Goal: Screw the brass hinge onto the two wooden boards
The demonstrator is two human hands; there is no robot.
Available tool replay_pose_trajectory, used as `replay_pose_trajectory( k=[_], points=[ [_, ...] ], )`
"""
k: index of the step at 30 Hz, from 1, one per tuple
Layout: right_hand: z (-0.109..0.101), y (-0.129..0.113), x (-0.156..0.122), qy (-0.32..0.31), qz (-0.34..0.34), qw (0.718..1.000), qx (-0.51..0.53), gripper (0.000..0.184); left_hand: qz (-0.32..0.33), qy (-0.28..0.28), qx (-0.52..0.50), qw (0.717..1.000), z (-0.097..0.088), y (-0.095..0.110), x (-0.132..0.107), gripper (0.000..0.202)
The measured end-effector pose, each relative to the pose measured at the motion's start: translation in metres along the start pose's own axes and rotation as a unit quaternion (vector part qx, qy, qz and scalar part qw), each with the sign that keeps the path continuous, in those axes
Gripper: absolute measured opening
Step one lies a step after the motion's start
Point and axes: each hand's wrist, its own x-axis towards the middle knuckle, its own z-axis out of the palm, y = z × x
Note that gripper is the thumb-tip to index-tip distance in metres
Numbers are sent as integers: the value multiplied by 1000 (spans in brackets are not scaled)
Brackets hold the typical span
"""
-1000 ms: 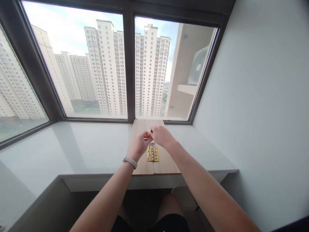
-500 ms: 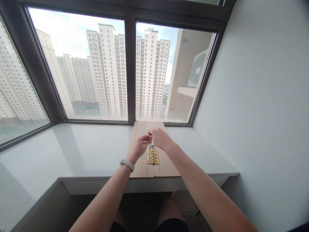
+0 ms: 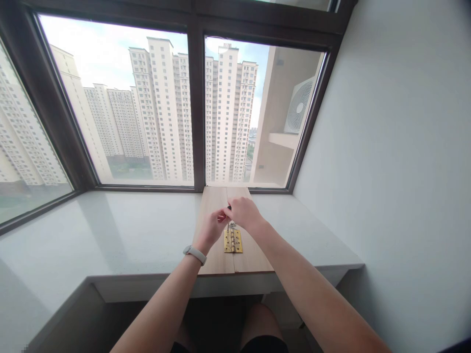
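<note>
A brass hinge (image 3: pixel 233 241) lies flat across the seam of two light wooden boards (image 3: pixel 215 257) on the white sill. Just above it my right hand (image 3: pixel 243 214) is closed around a small dark tool whose thin shaft points down toward the hinge's upper edge. My left hand (image 3: pixel 212 226), with a pale watch on the wrist, pinches something tiny at the tool's tip; I cannot make out what. The two hands touch each other. A little heap of small metal parts shows between them, right above the hinge.
The white sill (image 3: pixel 121 230) runs wide to the left, below dark-framed windows (image 3: pixel 196 98). A white wall (image 3: pixel 397 147) closes the right side. The sill's front edge drops off above my knees (image 3: pixel 257 323).
Both hands have stayed together over the hinge's top edge, with only slight shifts. The view has tilted a little.
</note>
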Motion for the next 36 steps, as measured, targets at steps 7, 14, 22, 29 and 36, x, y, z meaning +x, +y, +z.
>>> replay_pose_trajectory(
  k=[7, 14, 22, 29, 36],
  points=[
    [-7, 4, -3, -31, -70, 995, 68, 21, 0, -27, -29, 999, 3, -16, 4, 14],
    [-4, 8, 1, -37, -64, 997, 32, 17, 0, -46, -85, 995, 6, -21, 2, 23],
    [-8, 8, 1, -42, -14, 999, 9, 26, -9, -17, -55, 998, 6, -8, -1, 25],
    [-9, -2, -2, -24, -12, 1000, -12, 36, -5, 14, -25, 1000, 8, -3, 0, 13],
    [-6, 0, -3, -2, -10, 1000, 1, 37, -4, 12, -56, 998, 5, -3, 0, 12]
  ],
)
